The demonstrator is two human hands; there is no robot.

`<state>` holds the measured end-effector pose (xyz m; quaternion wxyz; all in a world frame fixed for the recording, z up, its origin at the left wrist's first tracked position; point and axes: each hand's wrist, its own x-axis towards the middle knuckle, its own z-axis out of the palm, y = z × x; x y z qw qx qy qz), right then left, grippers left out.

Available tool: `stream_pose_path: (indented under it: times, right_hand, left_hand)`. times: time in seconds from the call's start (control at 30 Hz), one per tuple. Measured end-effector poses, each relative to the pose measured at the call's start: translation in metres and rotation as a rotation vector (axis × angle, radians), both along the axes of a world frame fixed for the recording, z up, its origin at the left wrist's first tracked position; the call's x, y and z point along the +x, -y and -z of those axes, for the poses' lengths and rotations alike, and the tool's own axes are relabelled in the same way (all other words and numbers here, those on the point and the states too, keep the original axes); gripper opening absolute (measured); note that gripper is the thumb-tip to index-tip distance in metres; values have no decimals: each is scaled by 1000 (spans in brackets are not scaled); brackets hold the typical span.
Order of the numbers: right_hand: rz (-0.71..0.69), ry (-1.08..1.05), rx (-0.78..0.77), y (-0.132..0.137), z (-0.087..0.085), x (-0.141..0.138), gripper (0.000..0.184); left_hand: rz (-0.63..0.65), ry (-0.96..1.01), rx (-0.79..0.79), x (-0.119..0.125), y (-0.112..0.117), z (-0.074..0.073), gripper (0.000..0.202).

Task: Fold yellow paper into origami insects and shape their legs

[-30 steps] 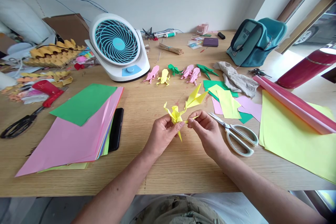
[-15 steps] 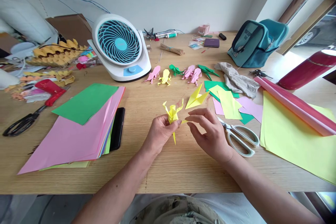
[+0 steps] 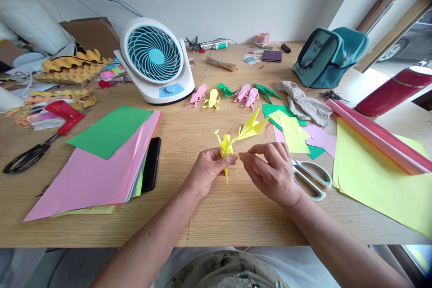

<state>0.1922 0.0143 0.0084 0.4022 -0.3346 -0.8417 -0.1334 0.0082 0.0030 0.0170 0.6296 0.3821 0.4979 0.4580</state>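
Observation:
My left hand [image 3: 212,167] pinches the body of a yellow origami frog [image 3: 226,145] between thumb and fingers, above the table. Its thin folded legs stick out upward, downward and to the right. My right hand [image 3: 270,171] is closed, thumb and index finger pinching the tip of the leg on the right. Just behind the held frog lies another folded yellow paper piece [image 3: 252,126] with pointed flaps. White-handled scissors [image 3: 312,180] lie beside my right hand, their blades hidden behind it.
Finished paper figures, among them a yellow frog [image 3: 212,99], stand in a row farther back. Coloured paper sheets [image 3: 97,171] and a black phone [image 3: 151,164] lie left; yellow sheets [image 3: 384,189] lie right. A fan [image 3: 155,58], a teal bag [image 3: 330,56] and a red bottle [image 3: 393,90] stand around.
My right fingers, spread around the frog's right leg before, have closed to a pinch on its tip. The frog has shifted slightly to the right in my left hand.

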Motion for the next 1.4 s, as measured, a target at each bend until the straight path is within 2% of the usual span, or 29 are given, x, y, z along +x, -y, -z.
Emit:
stream_pose_path:
  times: [0.13, 0.23, 0.5, 0.67, 0.9, 1.0, 1.1, 1.27, 1.4]
  right_hand:
    - [20, 1, -1, 1, 0, -3, 12]
    - [14, -53, -62, 2, 2, -7, 9]
    - [-126, -308, -450, 3, 1, -14, 10]
    - [-197, -409, -698, 4, -3, -13, 12]
    - [-203, -468, -939, 3, -9, -12, 13]
    - [-215, -458, -992, 3, -10, -12, 14]
    - [-207, -436, -892, 3, -8, -13, 14]
    - [-96, -251, -461, 4, -1, -12, 7]
    - [-22, -76, -247, 3, 1, -9, 9]
  left_hand:
    - [-23, -23, 38, 3, 1, 0, 33]
    - [-16, -25, 86, 4, 1, 3, 32]
    - [-37, -187, 351, 2, -1, 13, 21]
    - [-29, -259, 395, 1, -2, 17, 18]
    - [5, -277, 411, -2, -3, 17, 17]
    - [18, -278, 416, -3, -2, 15, 16]
    - [14, -276, 411, -2, -2, 14, 16]
    - [7, -231, 375, 0, -1, 13, 17]
    - [6, -243, 351, 1, -1, 13, 20]
